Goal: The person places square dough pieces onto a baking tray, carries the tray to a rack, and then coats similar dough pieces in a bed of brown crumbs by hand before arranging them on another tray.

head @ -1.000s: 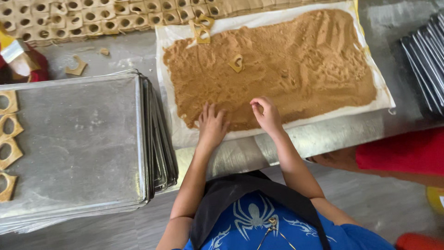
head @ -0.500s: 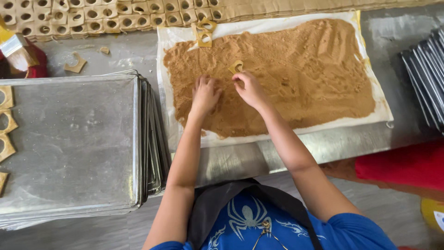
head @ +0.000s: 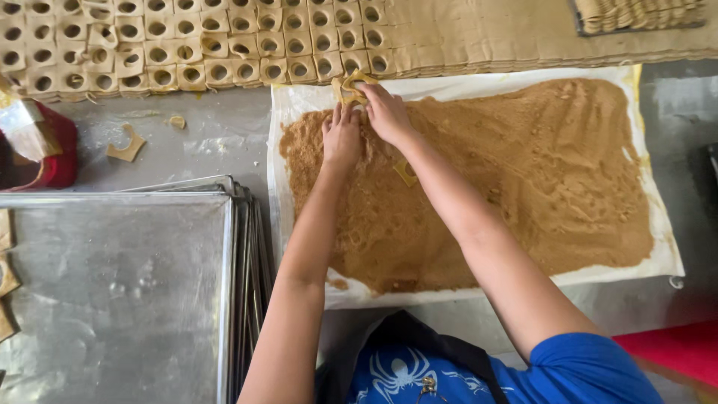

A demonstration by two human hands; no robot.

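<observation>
Closest to me I see the blue shirt (head: pixel 576 366) and a dark apron strap (head: pixel 419 340), with both bare forearms reaching away over the grey tabletop (head: pixel 217 142). To the left sits a stack of metal baking trays (head: pixel 127 299), the top one mostly bare, with a few pale dough pieces (head: pixel 6 277) at its left edge. Straight ahead lies a white sheet (head: pixel 299 101) covered with a broad bed of brown crumbly powder (head: pixel 523 172); a small square dough piece (head: pixel 406 172) lies half sunk in it just beside my right forearm. My left hand (head: pixel 342 137) rests palm down on the powder near the sheet's far edge, fingers straight and holding nothing that I can make out. My right hand (head: pixel 385 112) is just beside it, fingers pinched on a dough cutout (head: pixel 351 84) with a hole in it, held at the far edge of the sheet. Beyond that run rows of square dough cutouts (head: pixel 172 45), each with a round hole, and an uncut dough sheet (head: pixel 486 34) to their right. A scrap of dough (head: pixel 127 146) lies on the tabletop, and something red (head: pixel 52 150) sits at the far left.
</observation>
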